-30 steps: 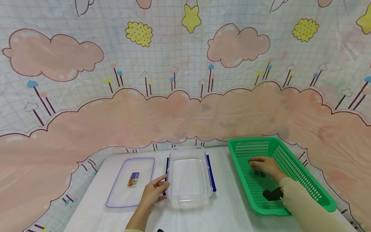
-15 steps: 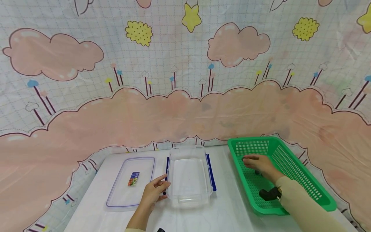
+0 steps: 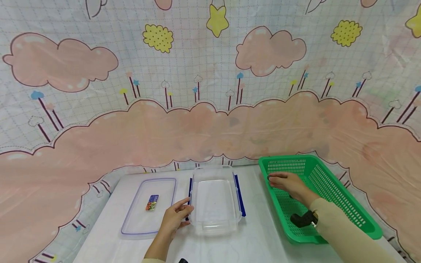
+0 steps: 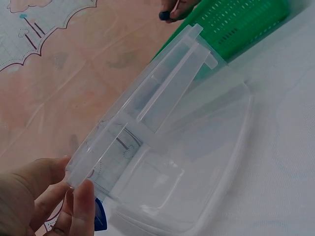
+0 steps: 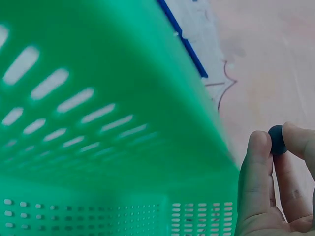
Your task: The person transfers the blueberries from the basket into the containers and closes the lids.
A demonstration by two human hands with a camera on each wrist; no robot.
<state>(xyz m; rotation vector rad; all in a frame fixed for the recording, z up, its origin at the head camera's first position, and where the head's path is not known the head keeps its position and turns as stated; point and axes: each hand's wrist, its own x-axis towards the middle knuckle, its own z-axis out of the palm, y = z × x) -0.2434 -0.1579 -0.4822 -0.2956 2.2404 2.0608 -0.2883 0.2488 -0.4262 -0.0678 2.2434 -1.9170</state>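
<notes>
The right hand (image 3: 290, 185) pinches a small ball (image 5: 278, 140) between thumb and fingers, by the left rim of the green basket (image 3: 307, 239); a light, even squeeze held clear of that rim should suit, while the left hand (image 3: 175, 217) grips the clear container's (image 3: 215, 226) side; the ball looks round, dark, bluish

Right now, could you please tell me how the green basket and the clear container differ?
The green basket has slotted, opaque walls, while the clear container is transparent with solid walls. The basket is larger than the container. The container has blue side clips; none show on the basket. Both are open-topped, roughly rectangular, and sit on the white table.
</notes>
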